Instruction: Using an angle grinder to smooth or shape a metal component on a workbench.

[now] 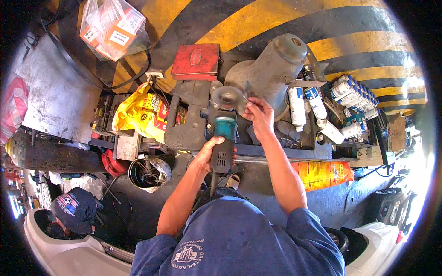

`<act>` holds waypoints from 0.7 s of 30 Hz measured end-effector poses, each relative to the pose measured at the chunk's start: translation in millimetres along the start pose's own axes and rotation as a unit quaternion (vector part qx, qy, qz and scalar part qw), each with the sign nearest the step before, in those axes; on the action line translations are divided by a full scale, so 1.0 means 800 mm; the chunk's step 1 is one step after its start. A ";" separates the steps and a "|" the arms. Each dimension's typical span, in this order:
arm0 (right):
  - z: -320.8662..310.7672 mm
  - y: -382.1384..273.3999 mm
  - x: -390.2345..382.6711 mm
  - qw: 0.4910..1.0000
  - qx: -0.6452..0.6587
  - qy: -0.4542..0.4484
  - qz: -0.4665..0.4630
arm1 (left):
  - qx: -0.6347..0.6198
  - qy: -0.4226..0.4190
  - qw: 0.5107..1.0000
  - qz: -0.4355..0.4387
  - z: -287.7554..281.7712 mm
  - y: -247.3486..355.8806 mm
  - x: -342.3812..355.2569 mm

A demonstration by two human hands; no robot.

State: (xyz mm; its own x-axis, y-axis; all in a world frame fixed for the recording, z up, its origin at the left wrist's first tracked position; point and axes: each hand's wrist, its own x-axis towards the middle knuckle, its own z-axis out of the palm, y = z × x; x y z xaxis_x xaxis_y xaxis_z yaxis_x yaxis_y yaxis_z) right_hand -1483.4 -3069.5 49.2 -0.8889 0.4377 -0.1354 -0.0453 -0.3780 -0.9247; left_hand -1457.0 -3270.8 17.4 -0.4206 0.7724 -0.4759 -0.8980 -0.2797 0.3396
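My left hand [209, 155] is wrapped round the dark body of a teal and black angle grinder [224, 123], which points away from me with its cord trailing back toward my body. At its far end is a round grey disc [226, 98], facing up. Beside the disc's right edge my right hand [258, 117] is closed, thumb and fingers pinched together; whether they grip the rim or something small and thin is unclear. Under the grinder lies a dark, worn workbench top [186, 131] with a moulded grey surface.
A red metal case [195, 62] lies beyond the bench. To the right stand a large grey metal housing [258, 76] and several spray cans [297, 108]. A yellow bag [140, 112] sits left. Below are a bucket [149, 174] and another person in a cap [73, 209] near a car.
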 end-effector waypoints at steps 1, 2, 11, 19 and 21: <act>0.002 0.002 0.000 1.000 0.002 -0.005 0.000 | 0.001 0.005 1.000 -0.001 0.001 0.000 0.000; 0.003 0.004 0.001 0.998 -0.051 -0.012 -0.034 | 0.006 0.006 1.000 -0.010 0.001 0.000 -0.001; 0.005 0.011 0.005 0.954 -0.255 -0.010 -0.158 | 0.013 0.015 1.000 -0.002 0.004 0.000 -0.003; 0.000 0.009 0.002 0.940 -0.277 -0.023 -0.197 | 0.007 0.026 1.000 0.003 0.002 0.001 -0.003; -0.005 0.009 -0.001 0.955 -0.258 -0.010 -0.148 | 0.007 0.025 1.000 0.004 0.002 0.001 -0.002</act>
State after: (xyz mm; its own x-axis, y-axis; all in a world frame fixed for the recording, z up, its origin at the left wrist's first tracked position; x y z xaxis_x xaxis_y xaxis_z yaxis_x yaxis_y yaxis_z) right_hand -1481.0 -3069.7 41.1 -0.8806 0.4454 0.1620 -0.0707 0.2145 -0.9742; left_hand -1456.7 -3271.5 19.9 -0.4339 0.7407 -0.5129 -0.8929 -0.2772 0.3549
